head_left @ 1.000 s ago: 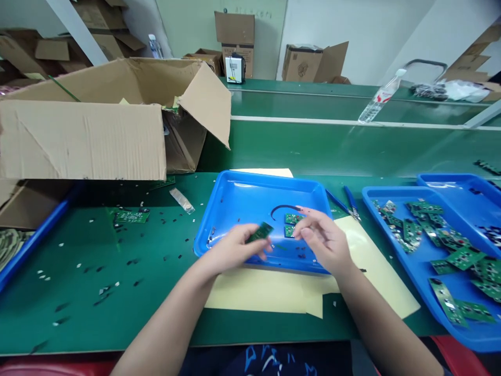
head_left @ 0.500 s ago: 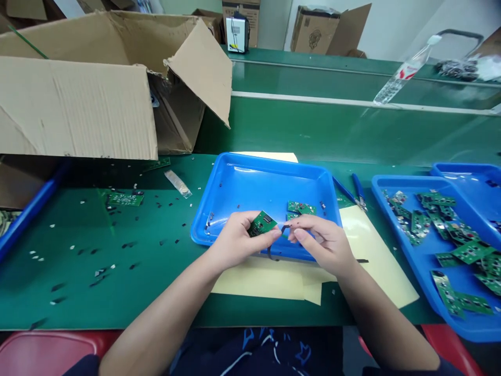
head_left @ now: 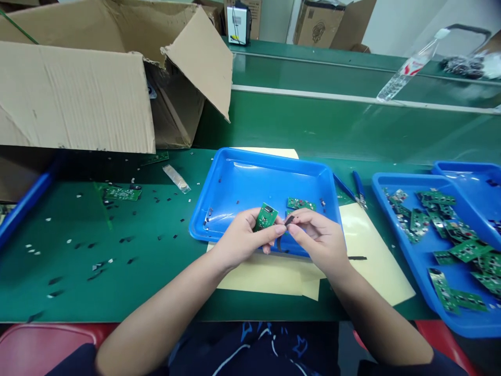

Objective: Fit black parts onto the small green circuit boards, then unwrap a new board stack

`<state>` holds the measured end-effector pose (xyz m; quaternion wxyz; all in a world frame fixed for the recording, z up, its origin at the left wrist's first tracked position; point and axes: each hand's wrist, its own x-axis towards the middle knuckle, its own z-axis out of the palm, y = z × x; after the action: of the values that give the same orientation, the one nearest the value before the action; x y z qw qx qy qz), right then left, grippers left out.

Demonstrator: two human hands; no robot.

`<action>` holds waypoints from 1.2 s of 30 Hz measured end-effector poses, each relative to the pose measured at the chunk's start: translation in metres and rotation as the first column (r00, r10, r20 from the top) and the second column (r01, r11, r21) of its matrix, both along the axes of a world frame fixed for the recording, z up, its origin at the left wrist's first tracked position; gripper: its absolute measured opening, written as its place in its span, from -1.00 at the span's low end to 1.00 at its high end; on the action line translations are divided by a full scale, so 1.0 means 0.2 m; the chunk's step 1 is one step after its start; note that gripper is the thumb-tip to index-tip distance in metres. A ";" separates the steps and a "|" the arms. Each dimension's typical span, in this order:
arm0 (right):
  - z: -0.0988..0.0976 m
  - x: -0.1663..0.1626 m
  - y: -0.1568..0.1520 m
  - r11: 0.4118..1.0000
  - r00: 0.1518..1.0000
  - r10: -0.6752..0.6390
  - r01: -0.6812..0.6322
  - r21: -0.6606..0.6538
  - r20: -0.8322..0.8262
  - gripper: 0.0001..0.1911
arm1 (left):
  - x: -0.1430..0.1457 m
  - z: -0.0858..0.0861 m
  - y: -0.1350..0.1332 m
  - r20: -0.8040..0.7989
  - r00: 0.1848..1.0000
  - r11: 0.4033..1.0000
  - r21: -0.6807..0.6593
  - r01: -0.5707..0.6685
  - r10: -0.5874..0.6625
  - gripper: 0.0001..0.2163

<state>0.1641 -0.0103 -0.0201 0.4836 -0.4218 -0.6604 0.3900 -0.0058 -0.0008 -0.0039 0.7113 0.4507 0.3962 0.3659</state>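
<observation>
Left grip (head_left: 246, 233) holds a circuit board (head_left: 266, 217), right grip (head_left: 321, 237) pinches a black strip (head_left: 289, 220)

Boards (head_left: 301, 203) lie in the middle tray (head_left: 254, 180)

No legible text: red label (head_left: 413, 66) on bottle (head_left: 392, 86) beyond far edge of counter (head_left: 117, 292), round emblem (head_left: 318, 32) on carton (head_left: 313, 15), blue print (head_left: 300, 345) on shirt (head_left: 277, 363), all unreadable.

2 bare forearms (head_left: 168, 308) slant up from the frame's lower corners; near its centre, the left hand (head_left: 245, 236) and right hand (head_left: 323, 244) nearly meet, both pinching between thumb (head_left: 270, 234) and fingers (head_left: 307, 216).
</observation>
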 end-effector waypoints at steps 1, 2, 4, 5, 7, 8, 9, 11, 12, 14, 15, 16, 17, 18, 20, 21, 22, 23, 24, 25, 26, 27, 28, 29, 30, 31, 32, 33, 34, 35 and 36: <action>0.00 0.00 0.00 1.000 1.000 -0.017 0.017 0.002 -0.004 -0.97 | 0.01 0.00 0.00 0.011 1.000 1.000 -0.009 0.003 -0.003 -0.79; -0.01 -0.01 0.00 0.999 0.999 -0.036 0.036 0.006 -0.003 -0.96 | 0.01 0.00 -0.01 0.028 1.000 1.000 -0.016 0.008 -0.007 -0.78; -0.01 0.00 0.00 0.995 0.995 -0.098 0.097 0.034 0.000 -0.96 | 0.01 0.01 -0.01 0.078 0.996 0.999 -0.031 0.036 -0.033 -0.78; 0.00 0.01 0.01 0.989 0.990 -0.138 0.138 0.055 -0.009 -0.96 | 0.01 0.01 -0.01 0.104 0.993 0.997 -0.044 0.057 -0.052 -0.79; 0.01 0.03 0.02 0.974 0.980 -0.198 0.200 0.106 -0.026 -0.95 | 0.00 0.01 0.00 0.134 0.988 0.994 -0.074 0.085 -0.074 -0.77; 0.02 0.04 0.02 0.973 0.982 -0.191 0.190 0.132 -0.010 -0.95 | 0.00 0.00 0.00 0.133 0.988 0.992 -0.087 0.089 -0.076 -0.75; 0.03 0.04 0.03 0.977 0.988 -0.150 0.142 0.156 0.035 -0.95 | 0.00 0.00 0.00 0.125 0.989 0.991 -0.095 0.092 -0.079 -0.74; 0.04 0.06 0.03 0.981 0.980 -0.009 -0.029 0.190 0.197 -0.95 | 0.00 -0.01 0.00 0.084 0.991 0.990 -0.090 0.109 -0.102 -0.74; 0.05 0.05 0.03 0.973 0.958 0.052 -0.112 0.202 0.283 -0.95 | 0.00 -0.01 0.00 0.053 0.991 0.989 -0.076 0.125 -0.121 -0.74; 0.05 0.05 0.03 0.954 0.911 0.104 -0.205 0.219 0.400 -0.93 | 0.00 -0.01 -0.01 -0.025 0.988 0.988 -0.026 0.152 -0.153 -0.75; 0.05 0.04 0.03 0.949 0.898 0.100 -0.215 0.229 0.428 -0.91 | 0.01 -0.01 -0.01 -0.069 0.984 0.987 0.006 0.163 -0.162 -0.76; 0.05 0.04 0.03 0.948 0.892 0.089 -0.212 0.237 0.443 -0.90 | 0.01 -0.01 -0.01 -0.108 0.980 0.984 0.038 0.171 -0.167 -0.77; 0.05 0.03 0.03 0.949 0.888 0.080 -0.207 0.239 0.453 -0.90 | 0.01 0.00 -0.02 -0.139 0.976 0.982 0.065 0.177 -0.166 -0.77; 0.05 0.03 0.03 0.950 0.884 0.073 -0.202 0.238 0.461 -0.89 | 0.02 0.00 -0.02 -0.162 0.973 0.980 0.083 0.181 -0.166 -0.78; 0.05 0.03 0.03 0.954 0.875 0.066 -0.197 0.227 0.479 -0.89 | 0.02 0.00 -0.02 -0.189 0.969 0.978 0.103 0.182 -0.161 -0.79; 0.05 0.03 0.03 0.956 0.872 0.064 -0.193 0.221 0.486 -0.89 | 0.02 0.01 -0.02 -0.200 0.967 0.977 0.112 0.180 -0.155 -0.79; 0.05 0.03 0.03 0.959 0.869 0.062 -0.188 0.212 0.490 -0.88 | 0.02 0.01 -0.02 -0.212 0.965 0.976 0.120 0.181 -0.153 -0.79; 0.05 0.03 0.03 0.963 0.869 0.059 -0.180 0.203 0.491 -0.88 | 0.02 0.01 -0.02 -0.230 0.961 0.974 0.131 0.184 -0.151 -0.78; 0.04 0.03 0.03 0.966 0.872 0.057 -0.170 0.192 0.486 -0.88 | 0.02 0.01 -0.02 -0.262 0.954 0.971 0.148 0.190 -0.147 -0.77; 0.04 0.02 0.03 0.971 0.877 0.056 -0.160 0.180 0.478 -0.87 | 0.02 0.01 -0.02 -0.309 0.942 0.965 0.177 0.193 -0.132 -0.76; 0.04 0.02 0.03 0.976 0.884 0.055 -0.147 0.163 0.465 -0.87 | 0.02 0.00 -0.02 -0.368 0.924 0.957 0.215 0.194 -0.104 -0.74; 0.04 0.01 0.02 0.981 0.891 0.055 -0.132 0.143 0.450 -0.87 | 0.02 0.00 -0.02 -0.427 0.901 0.946 0.259 0.194 -0.068 -0.72; 0.04 0.01 0.02 0.987 0.899 0.050 -0.112 0.118 0.434 -0.88 | 0.02 0.00 -0.03 -0.477 0.878 0.933 0.300 0.198 -0.034 -0.71; 0.04 0.00 0.02 0.992 0.907 0.045 -0.091 0.090 0.419 -0.89 | 0.02 -0.01 -0.03 -0.508 0.861 0.921 0.334 0.202 -0.005 -0.70; 0.05 0.00 0.02 0.996 0.914 0.042 -0.070 0.056 0.403 -0.89 | 0.02 -0.01 -0.03 -0.519 0.855 0.911 0.357 0.205 0.011 -0.69; 0.05 0.00 0.02 0.998 0.921 0.042 -0.053 0.018 0.386 -0.90 | 0.02 -0.01 -0.03 -0.514 0.858 0.907 0.369 0.205 0.016 -0.69; 0.05 0.00 0.02 0.999 0.930 0.045 -0.040 -0.021 0.365 -0.90 | 0.02 -0.02 -0.04 -0.504 0.864 0.906 0.373 0.201 0.015 -0.68; 0.05 0.00 0.02 0.998 0.941 0.043 -0.027 -0.054 0.336 -0.90 | 0.02 -0.02 -0.04 -0.493 0.870 0.907 0.375 0.193 0.019 -0.67; 0.04 0.01 0.02 0.997 0.953 0.034 -0.010 -0.081 0.302 -0.93 | 0.02 -0.02 -0.04 -0.483 0.875 0.909 0.378 0.176 0.032 -0.67; 0.04 0.01 0.02 0.995 0.964 0.017 0.011 -0.102 0.265 -0.94 | 0.01 -0.01 -0.04 -0.472 0.881 0.914 0.375 0.153 0.046 -0.66; 0.03 0.02 0.02 0.993 0.973 -0.005 0.032 -0.116 0.230 -0.88 | 0.01 -0.01 -0.04 -0.452 0.890 0.922 0.366 0.124 0.060 -0.66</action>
<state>0.1674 -0.0056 -0.0140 0.3818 -0.4982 -0.6834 0.3729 -0.0033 -0.0094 -0.0063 0.5022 0.6612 0.4640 0.3087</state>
